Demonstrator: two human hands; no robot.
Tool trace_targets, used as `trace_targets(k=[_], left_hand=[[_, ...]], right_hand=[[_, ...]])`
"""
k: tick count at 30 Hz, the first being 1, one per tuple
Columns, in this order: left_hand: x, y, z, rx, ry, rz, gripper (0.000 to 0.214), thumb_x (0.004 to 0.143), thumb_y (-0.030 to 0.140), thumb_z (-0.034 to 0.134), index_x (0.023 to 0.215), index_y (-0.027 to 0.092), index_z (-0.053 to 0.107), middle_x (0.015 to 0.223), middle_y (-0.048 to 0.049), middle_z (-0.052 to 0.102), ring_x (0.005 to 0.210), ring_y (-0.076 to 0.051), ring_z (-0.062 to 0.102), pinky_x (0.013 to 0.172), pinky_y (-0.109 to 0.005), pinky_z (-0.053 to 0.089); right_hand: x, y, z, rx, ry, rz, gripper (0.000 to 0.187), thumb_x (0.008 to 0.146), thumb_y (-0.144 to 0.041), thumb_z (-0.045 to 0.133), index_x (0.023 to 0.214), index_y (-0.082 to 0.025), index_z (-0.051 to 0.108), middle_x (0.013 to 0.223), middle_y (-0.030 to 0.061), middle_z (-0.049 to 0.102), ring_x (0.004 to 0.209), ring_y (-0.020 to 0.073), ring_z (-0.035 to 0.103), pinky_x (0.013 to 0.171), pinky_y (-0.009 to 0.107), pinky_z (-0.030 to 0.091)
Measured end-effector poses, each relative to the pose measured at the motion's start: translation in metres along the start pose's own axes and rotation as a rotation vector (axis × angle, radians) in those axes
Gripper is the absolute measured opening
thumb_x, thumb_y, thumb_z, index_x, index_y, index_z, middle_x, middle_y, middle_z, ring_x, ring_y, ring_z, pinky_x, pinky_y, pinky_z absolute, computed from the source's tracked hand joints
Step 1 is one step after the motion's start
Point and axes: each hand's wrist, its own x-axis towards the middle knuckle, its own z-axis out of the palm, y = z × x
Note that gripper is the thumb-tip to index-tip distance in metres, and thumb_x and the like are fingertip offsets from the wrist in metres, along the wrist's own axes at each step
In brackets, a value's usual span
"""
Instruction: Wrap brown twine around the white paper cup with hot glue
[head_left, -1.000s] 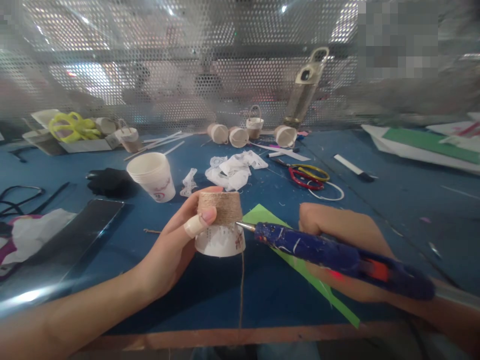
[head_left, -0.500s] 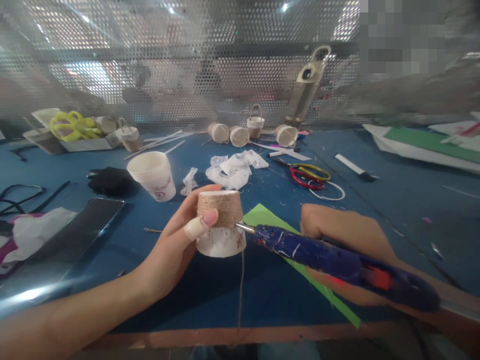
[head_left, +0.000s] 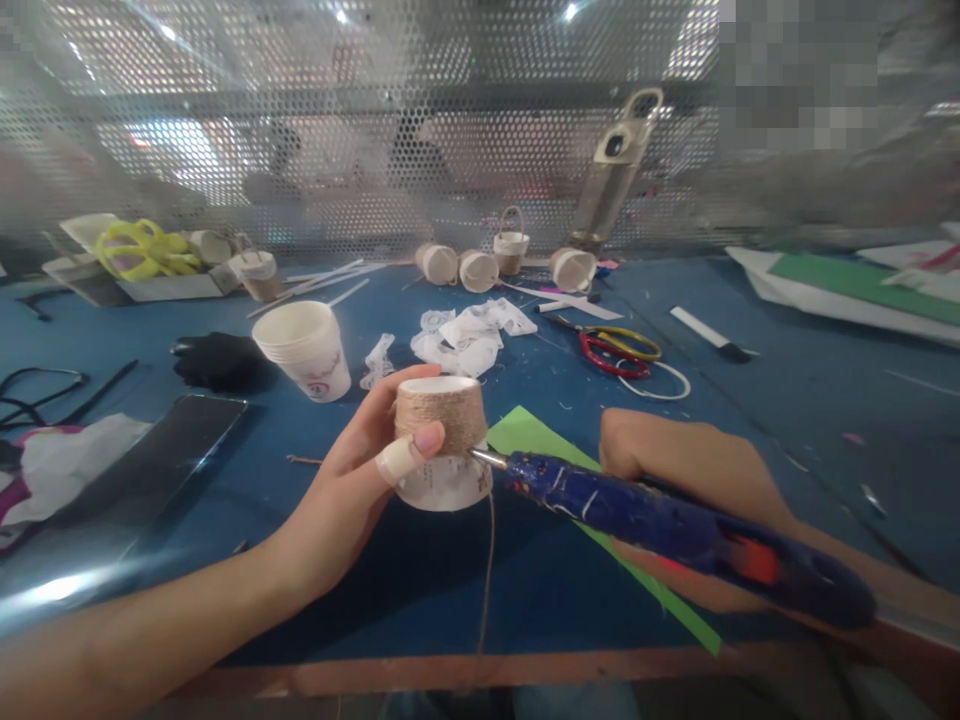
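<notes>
My left hand (head_left: 360, 480) grips an upside-down paper cup (head_left: 444, 440) whose upper part is wound with brown twine; a taped thumb presses on the twine. A loose strand of twine (head_left: 487, 570) hangs from the cup toward the table edge. My right hand (head_left: 690, 470) holds a blue hot glue gun (head_left: 660, 520), its metal nozzle touching the cup's right side just under the twine. Both hover over a green paper sheet (head_left: 525, 430) on the blue table (head_left: 420, 590).
A stack of white paper cups (head_left: 304, 350) stands left of centre, near a black glove (head_left: 217, 362) and a phone (head_left: 161, 455). Lace scraps (head_left: 469, 335), red-yellow scissors (head_left: 619, 350), several small twine baskets (head_left: 510, 250), and a tray with yellow scissors (head_left: 139, 250) lie farther back.
The cup has tipped slightly so its white bottom shows on top. The glue gun nozzle stays at the cup's right side, shifted marginally lower.
</notes>
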Motion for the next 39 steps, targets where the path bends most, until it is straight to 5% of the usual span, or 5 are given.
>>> trace_targets(k=[13,24,33,39], left_hand=[[-0.0029,0.0047,0.0023,-0.020,0.066,-0.011,0.043,0.086,0.046,0.076,0.127,0.035,0.071,0.123,-0.0032,0.070,0.113,-0.032,0.064,0.089,-0.043,0.057],[-0.0008,0.0005,0.0002,0.006,0.012,0.039,0.040,0.089,0.036,0.077,0.128,0.039,0.069,0.129,0.0011,0.069,0.116,-0.026,0.063,0.092,-0.035,0.053],[-0.0030,0.0034,0.0013,-0.064,0.042,-0.010,0.043,0.089,0.042,0.074,0.132,0.037,0.070,0.132,-0.0036,0.069,0.117,-0.033,0.062,0.093,-0.045,0.054],[-0.0043,0.0043,0.0015,-0.053,0.013,-0.015,0.045,0.090,0.044,0.073,0.134,0.040,0.069,0.137,-0.0021,0.068,0.121,-0.032,0.063,0.094,-0.041,0.055]], right_hand=[[0.0016,0.0018,-0.0015,-0.072,0.037,0.040,0.020,0.089,-0.025,0.050,0.078,-0.027,0.034,0.070,-0.0076,0.044,0.054,0.0116,0.041,0.050,0.026,0.030],[-0.0020,0.0024,0.0016,-0.046,0.008,0.015,0.020,0.090,-0.025,0.053,0.080,-0.028,0.036,0.073,-0.0068,0.042,0.053,0.0127,0.040,0.052,0.029,0.027],[-0.0013,0.0059,-0.0009,-0.065,-0.005,0.008,0.021,0.088,-0.027,0.055,0.080,-0.028,0.036,0.073,-0.0065,0.045,0.053,0.0128,0.041,0.050,0.028,0.028],[0.0003,0.0049,-0.0013,-0.083,0.003,0.012,0.022,0.088,-0.025,0.055,0.079,-0.028,0.034,0.071,-0.0072,0.043,0.051,0.0120,0.039,0.051,0.027,0.028]])
